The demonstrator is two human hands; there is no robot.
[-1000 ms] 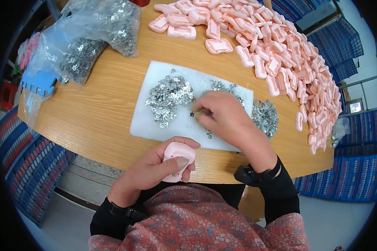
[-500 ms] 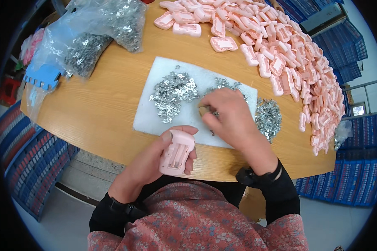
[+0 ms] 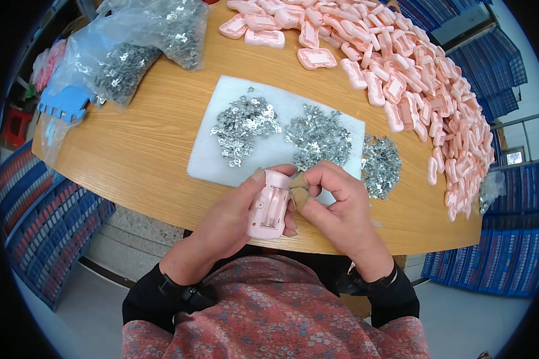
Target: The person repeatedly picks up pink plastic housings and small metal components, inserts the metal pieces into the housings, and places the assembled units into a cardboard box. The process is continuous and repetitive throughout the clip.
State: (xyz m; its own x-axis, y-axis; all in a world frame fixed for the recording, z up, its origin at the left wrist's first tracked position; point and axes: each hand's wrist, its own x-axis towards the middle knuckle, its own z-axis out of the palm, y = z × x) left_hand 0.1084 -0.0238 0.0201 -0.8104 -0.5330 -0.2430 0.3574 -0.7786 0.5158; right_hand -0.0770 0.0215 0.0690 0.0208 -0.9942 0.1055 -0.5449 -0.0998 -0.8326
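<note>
My left hand (image 3: 235,210) grips a pink plastic housing (image 3: 268,209) with its open battery compartment facing up. Fingers wrap beneath it and the thumb rests on its upper left edge. Right beside the housing's upper right edge, my right hand (image 3: 335,200) is closed in a pinch. Tan covers (image 3: 299,197) sit on its thumb and fingertip. Whatever lies between those fingertips is too small to make out. Behind the hands, a white foam sheet (image 3: 206,164) carries two heaps of small metal contact pieces, a left heap (image 3: 245,128) and a right heap (image 3: 318,136).
Another metal heap (image 3: 381,167) lies on the wooden table (image 3: 144,149) right of the foam. A large pile of pink housings (image 3: 401,78) covers the far right. Clear bags of metal pieces (image 3: 126,72) and a blue toothed piece (image 3: 64,104) are at the far left.
My right hand has come from the right metal heap down to the housing, its fingers pinched. My left hand has shifted the housing slightly right and up.
</note>
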